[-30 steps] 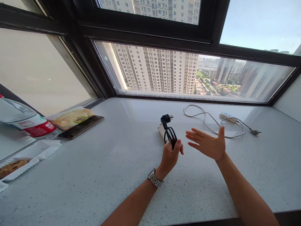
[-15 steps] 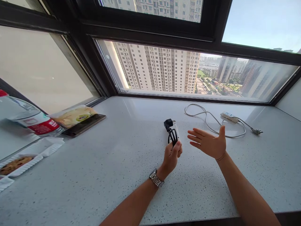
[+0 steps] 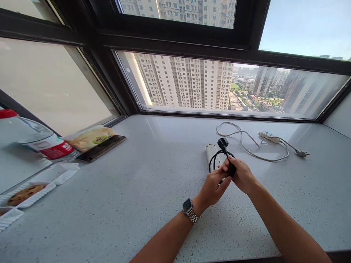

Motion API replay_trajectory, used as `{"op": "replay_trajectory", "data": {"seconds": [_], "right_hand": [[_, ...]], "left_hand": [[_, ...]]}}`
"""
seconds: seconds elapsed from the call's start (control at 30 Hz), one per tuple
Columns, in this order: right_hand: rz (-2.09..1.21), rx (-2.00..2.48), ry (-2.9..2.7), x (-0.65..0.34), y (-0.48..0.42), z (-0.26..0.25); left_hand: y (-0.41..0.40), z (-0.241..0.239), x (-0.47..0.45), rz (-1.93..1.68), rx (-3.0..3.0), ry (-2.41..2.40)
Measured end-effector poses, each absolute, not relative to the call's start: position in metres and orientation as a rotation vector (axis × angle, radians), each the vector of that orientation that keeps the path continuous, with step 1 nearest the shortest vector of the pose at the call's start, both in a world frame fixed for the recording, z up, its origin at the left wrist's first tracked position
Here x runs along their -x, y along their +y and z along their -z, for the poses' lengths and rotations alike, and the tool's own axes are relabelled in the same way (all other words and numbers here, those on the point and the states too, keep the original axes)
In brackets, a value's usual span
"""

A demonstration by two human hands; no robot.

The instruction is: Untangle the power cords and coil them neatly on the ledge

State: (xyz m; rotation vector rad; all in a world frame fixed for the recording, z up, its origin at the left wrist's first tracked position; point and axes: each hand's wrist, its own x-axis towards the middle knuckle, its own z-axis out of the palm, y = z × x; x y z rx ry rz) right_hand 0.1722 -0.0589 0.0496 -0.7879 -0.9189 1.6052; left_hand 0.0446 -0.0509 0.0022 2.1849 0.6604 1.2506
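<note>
Both hands meet over the speckled white counter [image 3: 142, 190] by the window. My left hand [image 3: 212, 187], with a metal watch on its wrist, pinches the lower part of a coiled black power cord [image 3: 219, 155]. My right hand [image 3: 241, 174] is closed around the same coil from the right. The cord's black plug [image 3: 222, 142] sticks up above the fingers. A white power strip [image 3: 210, 149] lies on the counter just behind the coil, partly hidden by it.
A second white power strip [image 3: 269, 136] with its white cable [image 3: 246, 146] and plug [image 3: 302, 153] lies at the back right. At the left are a water bottle [image 3: 41, 140], a snack packet [image 3: 89, 138] on a dark phone, and white trays [image 3: 41, 182] with a cookie.
My right hand, open and apart before, has closed onto the black cord. Both hands and the cord have shifted a little to the right, uncovering the white power strip behind.
</note>
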Motion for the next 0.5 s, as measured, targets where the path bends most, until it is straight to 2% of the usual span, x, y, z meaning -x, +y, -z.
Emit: {"op": "replay_trajectory", "data": {"seconds": [0.17,0.33,0.5], "right_hand": [[-1.437,0.869,-0.496,-0.222,-0.047,-0.088],[-1.053,1.127,-0.597,-0.304,-0.055,-0.164],[-0.469,1.471,-0.778,-0.392,-0.067,-0.238]], "left_hand": [[-0.044,-0.004,-0.033,-1.646,-2.248,0.713],[-0.04,0.002,-0.029,-1.594,-2.286,0.83],[-0.04,0.005,-0.036,-1.499,-2.279,0.856]]}}
